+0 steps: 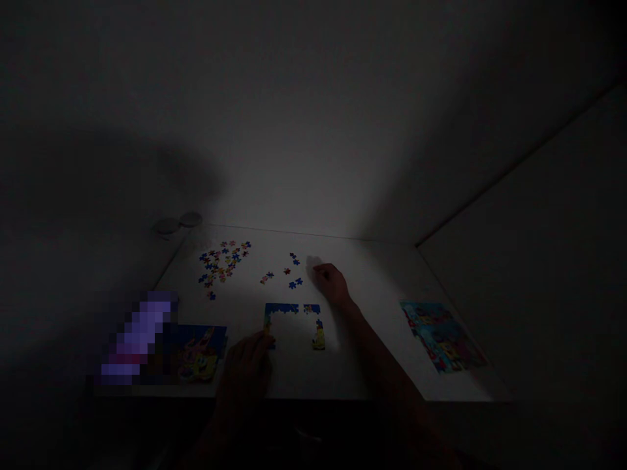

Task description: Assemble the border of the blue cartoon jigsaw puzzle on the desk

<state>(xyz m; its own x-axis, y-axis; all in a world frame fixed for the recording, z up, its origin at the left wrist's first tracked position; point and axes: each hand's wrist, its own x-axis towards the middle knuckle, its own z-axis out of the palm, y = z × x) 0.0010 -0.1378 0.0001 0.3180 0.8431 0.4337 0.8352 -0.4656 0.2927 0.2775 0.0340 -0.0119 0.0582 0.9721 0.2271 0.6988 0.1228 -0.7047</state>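
A partly joined jigsaw puzzle border (281, 308) lies on the white table, with blue pieces along its top and yellow at the lower right. My left hand (249, 356) rests at the border's left side, fingers stretched out and touching its edge pieces. Above the border's right corner, my right hand (333, 282) is closed in a pinch just over the table; whatever its fingertips may hold is hidden. Several loose puzzle pieces (296, 283) lie left of that hand. The light is very dim.
A larger spread of loose pieces (223, 262) covers the table's back left. A cartoon picture (200, 352) lies front left, beside a blurred-out bright object (142, 333). Another colourful picture sheet (443, 336) is at right. Two round pale objects (177, 222) sit at the back left corner. Walls stand behind and right.
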